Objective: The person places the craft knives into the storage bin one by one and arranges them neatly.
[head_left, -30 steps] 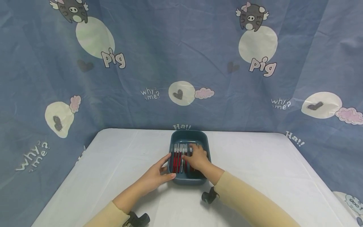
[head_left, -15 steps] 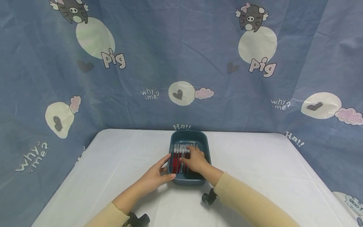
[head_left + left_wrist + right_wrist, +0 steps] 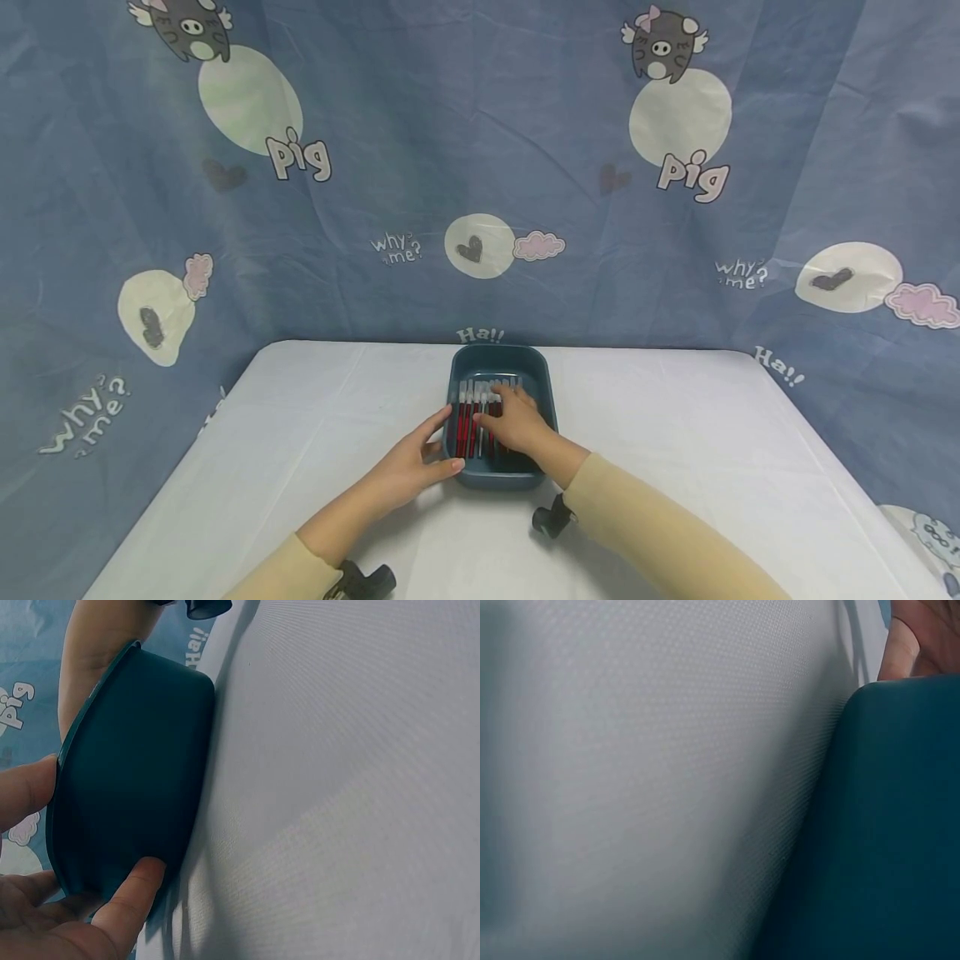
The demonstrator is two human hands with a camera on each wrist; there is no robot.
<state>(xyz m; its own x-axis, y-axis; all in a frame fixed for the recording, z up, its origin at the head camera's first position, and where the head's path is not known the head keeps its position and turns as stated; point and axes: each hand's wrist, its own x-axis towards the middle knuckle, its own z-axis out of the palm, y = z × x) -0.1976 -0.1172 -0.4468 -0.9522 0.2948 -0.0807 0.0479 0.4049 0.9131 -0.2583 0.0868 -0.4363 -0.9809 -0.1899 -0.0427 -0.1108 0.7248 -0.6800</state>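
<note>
A dark teal plastic box (image 3: 497, 481) stands on the white-covered table, its outer wall filling much of both wrist views. Inside lies a row of slim red pens (image 3: 464, 429) with pale caps, side by side. My left hand (image 3: 405, 468) rests against the box's left side; in the left wrist view one digit touches the rim and another finger (image 3: 133, 904) presses the lower wall. My right hand (image 3: 517, 423) reaches into the box over the pens, thumb and fingers apart at the row. Its fingertips are partly hidden, and the right wrist view shows only the box's outside.
White cloth (image 3: 660, 417) spreads around the box on every side. A blue printed curtain (image 3: 480, 167) hangs behind the table. Black wrist cameras (image 3: 552, 517) stick out below both wrists, close over the cloth.
My right hand has shifted slightly left across the pens, its fingers drawing a little closer to the thumb; more pale caps show beyond it. The left hand and the box have stayed put.
</note>
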